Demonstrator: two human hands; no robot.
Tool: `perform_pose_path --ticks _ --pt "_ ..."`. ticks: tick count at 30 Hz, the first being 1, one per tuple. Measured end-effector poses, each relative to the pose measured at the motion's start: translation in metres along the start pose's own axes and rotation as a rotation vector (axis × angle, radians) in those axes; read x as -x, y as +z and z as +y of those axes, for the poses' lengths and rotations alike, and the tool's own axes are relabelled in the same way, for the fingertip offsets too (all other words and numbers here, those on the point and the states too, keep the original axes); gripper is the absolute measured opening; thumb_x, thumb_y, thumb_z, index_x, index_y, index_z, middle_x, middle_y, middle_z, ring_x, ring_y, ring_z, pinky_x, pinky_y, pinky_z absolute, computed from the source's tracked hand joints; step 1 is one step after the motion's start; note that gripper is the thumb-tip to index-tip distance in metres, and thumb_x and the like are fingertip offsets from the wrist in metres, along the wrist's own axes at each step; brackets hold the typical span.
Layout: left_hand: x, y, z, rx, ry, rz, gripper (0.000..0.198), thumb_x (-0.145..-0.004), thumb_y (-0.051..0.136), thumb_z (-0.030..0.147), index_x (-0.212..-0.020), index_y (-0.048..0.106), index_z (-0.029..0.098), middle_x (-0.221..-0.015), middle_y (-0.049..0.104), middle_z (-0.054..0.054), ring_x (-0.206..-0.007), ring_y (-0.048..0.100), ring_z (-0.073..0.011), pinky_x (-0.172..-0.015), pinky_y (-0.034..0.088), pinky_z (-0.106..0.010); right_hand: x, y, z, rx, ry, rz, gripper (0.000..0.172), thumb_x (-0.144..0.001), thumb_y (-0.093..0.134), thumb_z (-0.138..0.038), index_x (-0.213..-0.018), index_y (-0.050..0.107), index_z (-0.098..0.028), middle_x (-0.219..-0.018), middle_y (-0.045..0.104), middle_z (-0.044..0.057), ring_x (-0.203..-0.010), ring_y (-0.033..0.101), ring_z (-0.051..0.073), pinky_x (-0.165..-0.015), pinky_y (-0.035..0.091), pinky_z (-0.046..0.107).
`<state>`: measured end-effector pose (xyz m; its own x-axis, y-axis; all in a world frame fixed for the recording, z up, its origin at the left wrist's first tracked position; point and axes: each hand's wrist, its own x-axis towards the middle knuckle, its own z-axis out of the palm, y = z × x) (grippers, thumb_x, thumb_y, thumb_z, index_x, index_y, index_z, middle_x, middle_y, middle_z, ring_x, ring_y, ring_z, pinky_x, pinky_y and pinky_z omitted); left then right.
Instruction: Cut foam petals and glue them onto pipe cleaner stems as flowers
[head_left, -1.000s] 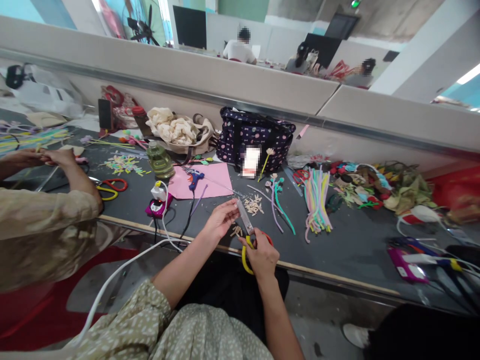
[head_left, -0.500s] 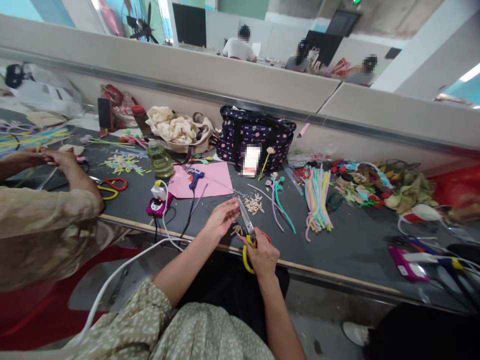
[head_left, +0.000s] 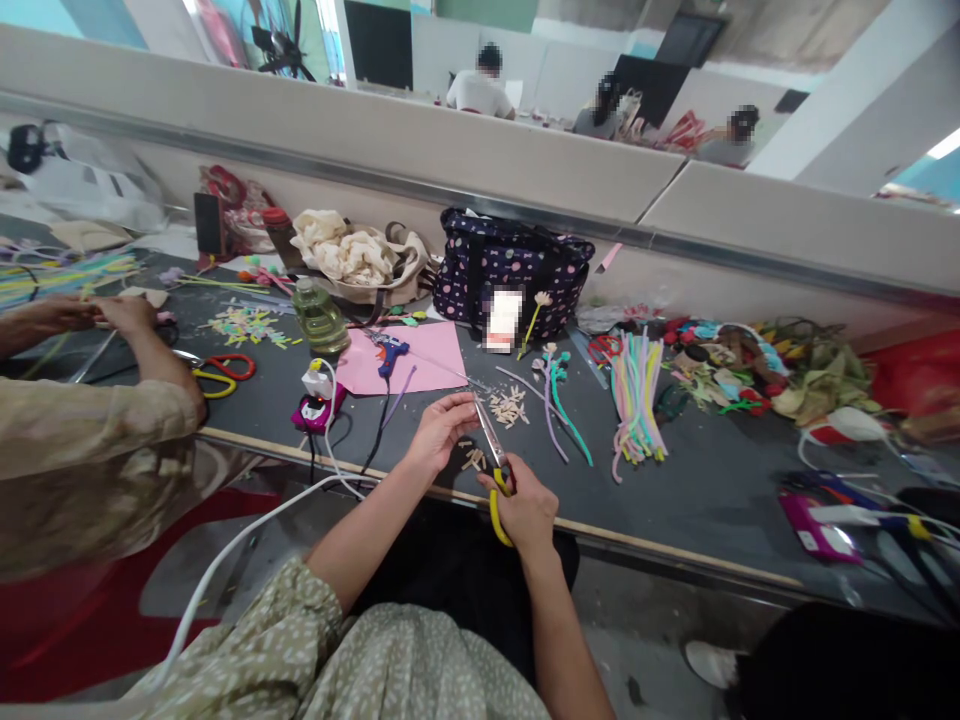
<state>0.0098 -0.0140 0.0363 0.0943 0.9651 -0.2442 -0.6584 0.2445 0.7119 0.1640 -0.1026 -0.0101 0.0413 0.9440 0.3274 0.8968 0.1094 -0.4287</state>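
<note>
My right hand (head_left: 528,503) grips a pair of scissors (head_left: 491,437) with a yellow handle loop, blades pointing up and away from me. At the blade tips, the fingers of my left hand (head_left: 444,432) are pinched together; whatever is between them is too small to make out. Just beyond the blades lies a pile of short beige snippets (head_left: 508,407), with a smaller group of snippets (head_left: 474,458) between my hands near the table edge. Purple and green pipe cleaners (head_left: 564,412) rest to the right of the pile.
A blue glue gun (head_left: 390,355) sits on a pink sheet (head_left: 439,358), by a bottle of green liquid (head_left: 321,318). Behind stands a dark patterned bag (head_left: 517,265). Rightward lies a pipe cleaner bundle (head_left: 637,395). A co-worker's hands (head_left: 112,312) are at left, near other scissors (head_left: 225,372).
The scissors' blades have come closer together, and the red handle loop no longer shows beside my right hand. My left hand stays almost in place at the blade tips.
</note>
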Motion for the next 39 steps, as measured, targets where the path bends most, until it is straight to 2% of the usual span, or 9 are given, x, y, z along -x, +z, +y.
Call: perform_pose_path --ticks 6,13,21,29,39 --pt "0.002 0.004 0.001 0.009 0.039 0.059 0.027 -0.054 0.076 0.014 -0.08 0.068 0.012 -0.071 0.067 -0.002 -0.061 0.061 -0.0097 -0.066 0.049 -0.023 -0.001 -0.003 -0.003 0.055 -0.034 -0.012 0.036 -0.087 0.046 -0.048 -0.106 0.058 -0.02 -0.084 0.065 0.004 -0.074 0.059 0.016 -0.062 0.035 0.023" --pt "0.002 0.003 0.001 0.026 0.03 0.066 0.029 -0.054 0.078 0.016 -0.082 0.069 0.012 -0.073 0.069 -0.004 -0.064 0.063 -0.0118 -0.071 0.049 -0.026 0.002 0.004 0.004 0.18 -0.053 0.049 0.043 -0.089 0.041 -0.051 -0.112 0.058 -0.019 -0.083 0.066 0.005 -0.066 0.059 0.014 -0.058 0.032 0.024" --pt "0.003 0.002 0.002 0.005 0.028 0.07 0.027 -0.055 0.078 0.015 -0.08 0.069 0.011 -0.074 0.07 -0.005 -0.065 0.064 -0.0129 -0.074 0.05 -0.028 0.001 0.003 0.008 0.246 -0.113 0.071 0.046 -0.09 0.038 -0.053 -0.114 0.059 -0.019 -0.08 0.066 0.005 -0.066 0.058 0.014 -0.057 0.031 0.024" --pt "0.004 0.003 0.003 -0.012 0.043 0.073 0.026 -0.055 0.079 0.016 -0.078 0.069 0.011 -0.074 0.07 -0.005 -0.066 0.064 -0.0139 -0.077 0.05 -0.031 0.0 0.002 0.011 0.231 -0.135 0.061 0.049 -0.089 0.042 -0.054 -0.115 0.059 -0.017 -0.082 0.066 0.007 -0.067 0.058 0.015 -0.059 0.032 0.023" --pt "0.003 0.005 0.004 -0.018 0.051 0.09 0.027 -0.053 0.08 0.015 -0.077 0.069 0.011 -0.072 0.069 -0.004 -0.066 0.064 -0.0137 -0.077 0.051 -0.031 -0.002 0.005 0.013 0.187 -0.147 0.067 0.042 -0.089 0.046 -0.05 -0.111 0.061 -0.018 -0.079 0.068 0.004 -0.064 0.059 0.013 -0.057 0.031 0.023"
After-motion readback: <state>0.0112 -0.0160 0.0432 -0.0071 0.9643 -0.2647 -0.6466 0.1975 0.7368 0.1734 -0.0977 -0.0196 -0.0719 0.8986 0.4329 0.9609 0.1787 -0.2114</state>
